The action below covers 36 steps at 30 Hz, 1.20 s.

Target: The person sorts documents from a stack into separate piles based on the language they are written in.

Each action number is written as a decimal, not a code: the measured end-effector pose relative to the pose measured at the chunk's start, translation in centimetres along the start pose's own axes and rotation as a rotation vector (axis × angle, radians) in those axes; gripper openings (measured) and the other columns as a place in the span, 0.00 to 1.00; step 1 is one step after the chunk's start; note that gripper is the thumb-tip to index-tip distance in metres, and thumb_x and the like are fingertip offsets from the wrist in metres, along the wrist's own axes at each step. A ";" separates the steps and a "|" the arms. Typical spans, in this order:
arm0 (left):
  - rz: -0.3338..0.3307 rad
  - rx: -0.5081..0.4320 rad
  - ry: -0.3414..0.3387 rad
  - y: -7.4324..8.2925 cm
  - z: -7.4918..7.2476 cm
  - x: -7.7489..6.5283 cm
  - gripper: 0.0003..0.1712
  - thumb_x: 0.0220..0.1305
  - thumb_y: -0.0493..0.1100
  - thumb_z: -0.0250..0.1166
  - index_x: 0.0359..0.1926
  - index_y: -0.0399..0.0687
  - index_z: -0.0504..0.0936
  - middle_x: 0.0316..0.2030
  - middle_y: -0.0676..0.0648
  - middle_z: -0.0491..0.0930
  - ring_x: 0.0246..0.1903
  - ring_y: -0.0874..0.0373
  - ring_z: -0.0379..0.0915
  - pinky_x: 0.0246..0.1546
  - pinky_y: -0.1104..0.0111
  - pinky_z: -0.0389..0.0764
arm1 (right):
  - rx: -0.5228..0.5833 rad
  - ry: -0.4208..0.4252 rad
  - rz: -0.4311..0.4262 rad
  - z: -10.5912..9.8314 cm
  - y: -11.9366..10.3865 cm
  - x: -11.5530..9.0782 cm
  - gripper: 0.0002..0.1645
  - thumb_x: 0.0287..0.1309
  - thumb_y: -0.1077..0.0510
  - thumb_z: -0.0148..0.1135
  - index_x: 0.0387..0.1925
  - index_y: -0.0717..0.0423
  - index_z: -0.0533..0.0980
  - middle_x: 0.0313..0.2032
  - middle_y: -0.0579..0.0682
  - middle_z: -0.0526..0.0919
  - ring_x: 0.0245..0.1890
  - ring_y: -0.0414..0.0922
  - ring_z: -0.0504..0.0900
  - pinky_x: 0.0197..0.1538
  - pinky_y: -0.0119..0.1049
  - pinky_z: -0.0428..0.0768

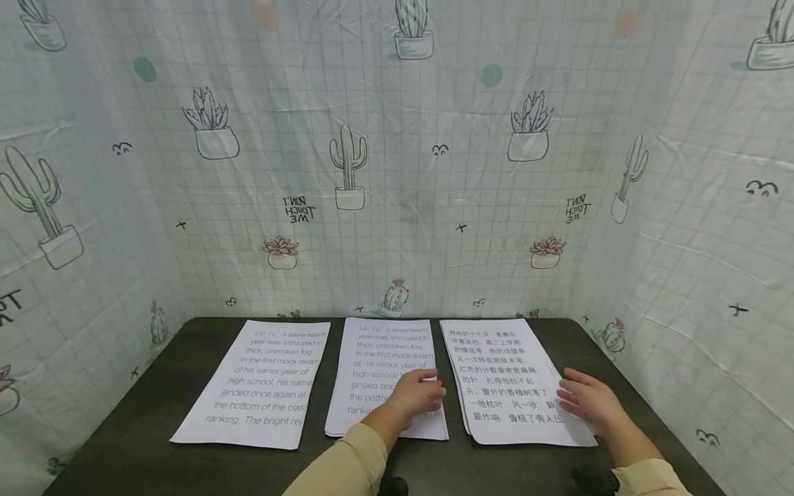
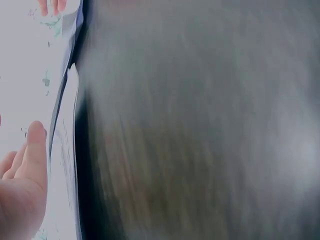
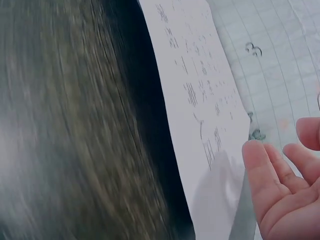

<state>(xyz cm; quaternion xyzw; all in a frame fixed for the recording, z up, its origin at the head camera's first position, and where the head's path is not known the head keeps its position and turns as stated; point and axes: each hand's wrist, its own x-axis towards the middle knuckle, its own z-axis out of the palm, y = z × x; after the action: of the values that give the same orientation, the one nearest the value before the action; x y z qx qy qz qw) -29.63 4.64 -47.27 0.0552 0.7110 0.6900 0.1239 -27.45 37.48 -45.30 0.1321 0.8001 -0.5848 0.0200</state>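
Observation:
Three lots of white printed paper lie side by side on a dark table. Over the lower right of the middle English-text stack (image 1: 372, 365) is my left hand (image 1: 414, 398), its fingers loosely bent and pointing right; nothing shows in its grasp. My right hand (image 1: 592, 403) is at the right edge of the Chinese-text stack (image 1: 496, 386), fingers spread toward the paper; I cannot tell whether they touch it. In the right wrist view the fingers are relaxed and hold nothing. The left English-text sheet (image 1: 260, 386) lies apart from both hands.
The dark table (image 1: 143, 406) shows around and between the papers. A pale curtain (image 1: 397, 241) printed with cacti and grid lines encloses the back and both sides. Dark wrist devices (image 1: 592, 479) show at the lower edge.

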 end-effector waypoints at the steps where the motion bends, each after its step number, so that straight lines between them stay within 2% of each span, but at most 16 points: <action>1: 0.002 0.000 0.002 0.0 -0.4 0.0 0.31 0.57 0.33 0.63 0.63 0.30 0.71 0.55 0.32 0.79 0.47 0.46 0.82 0.44 0.60 0.86 | 0.005 -0.005 -0.001 0.3 -0.1 0.0 0.40 0.71 0.57 0.47 0.72 0.74 0.44 0.68 0.78 0.54 0.39 0.32 0.79 0.46 0.32 0.85; 8: -0.008 0.016 0.004 0.1 -3.4 0.1 0.33 0.60 0.35 0.62 0.66 0.30 0.68 0.59 0.31 0.76 0.52 0.41 0.80 0.49 0.57 0.84 | -0.035 -0.034 -0.036 2.4 -1.1 0.0 0.40 0.71 0.55 0.49 0.72 0.74 0.47 0.68 0.77 0.57 0.46 0.39 0.82 0.48 0.34 0.84; 16: 0.004 0.021 0.038 0.1 -7.1 -0.2 0.33 0.63 0.35 0.60 0.67 0.29 0.65 0.61 0.29 0.73 0.52 0.47 0.80 0.51 0.59 0.83 | -0.060 -0.064 -0.046 5.4 -2.0 0.4 0.37 0.71 0.54 0.50 0.72 0.71 0.53 0.67 0.74 0.60 0.53 0.48 0.82 0.52 0.37 0.84; 22: 0.012 0.052 0.063 0.2 -9.6 -0.8 0.33 0.63 0.35 0.60 0.68 0.28 0.64 0.62 0.29 0.71 0.54 0.47 0.79 0.52 0.60 0.83 | -0.053 -0.104 -0.074 7.7 -2.6 0.7 0.36 0.71 0.55 0.50 0.71 0.71 0.55 0.67 0.74 0.62 0.59 0.59 0.77 0.54 0.41 0.83; 30: 0.012 0.063 0.125 0.0 -12.6 -1.3 0.33 0.62 0.34 0.60 0.67 0.28 0.64 0.62 0.28 0.71 0.52 0.47 0.79 0.51 0.62 0.83 | -0.045 -0.154 -0.092 10.5 -3.6 0.9 0.33 0.71 0.57 0.50 0.70 0.70 0.58 0.66 0.74 0.62 0.61 0.62 0.75 0.55 0.44 0.82; 36: 0.010 0.045 0.165 0.2 -14.3 -1.6 0.34 0.62 0.33 0.60 0.68 0.28 0.63 0.63 0.28 0.70 0.56 0.43 0.77 0.55 0.57 0.81 | -0.016 -0.183 -0.115 12.4 -4.6 0.7 0.32 0.70 0.59 0.50 0.69 0.72 0.58 0.65 0.75 0.64 0.60 0.62 0.76 0.55 0.45 0.82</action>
<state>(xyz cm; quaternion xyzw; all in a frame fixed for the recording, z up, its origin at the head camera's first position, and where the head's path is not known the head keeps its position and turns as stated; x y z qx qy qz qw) -31.68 -9.59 -46.65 0.0043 0.7337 0.6768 0.0602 -30.71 24.59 -45.04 0.0317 0.8058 -0.5882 0.0603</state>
